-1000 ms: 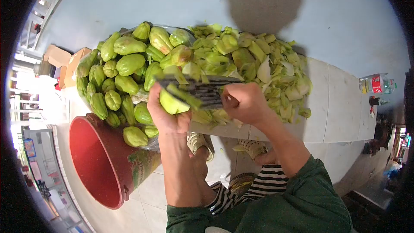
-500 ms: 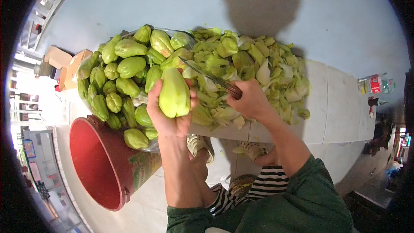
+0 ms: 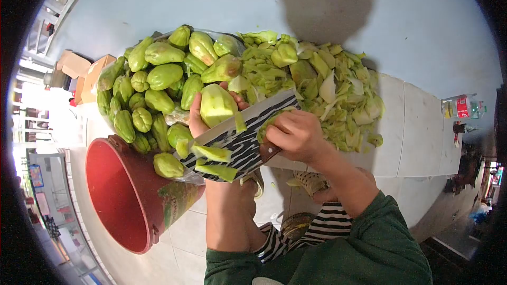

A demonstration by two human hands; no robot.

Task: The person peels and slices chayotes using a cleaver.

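A partly pared pale green chayote (image 3: 218,104) rests in my left hand (image 3: 196,117), whose fingers curl around its sides. My right hand (image 3: 297,134) grips a broad cleaver (image 3: 244,136) by its brown handle. The blade lies broad side up across the front of the chayote and hides much of my left palm. Its shiny face mirrors dark and white stripes. Several strips of peel (image 3: 214,153) cling to the blade, mostly toward its near left end. Beyond my right hand spreads a heap of peelings (image 3: 338,95).
Whole chayotes (image 3: 163,76) are piled on clear plastic at left. A red bucket (image 3: 95,195) lies tipped, its mouth facing left. Cardboard boxes (image 3: 95,76) sit behind it. A plastic bottle (image 3: 463,106) stands far right, past the white tiled ledge (image 3: 422,126).
The cleaver has swung from edge-on, right of the chayote, to broad side up across its front. Fresh strips lie on the blade. The chayote now shows flat cut faces.
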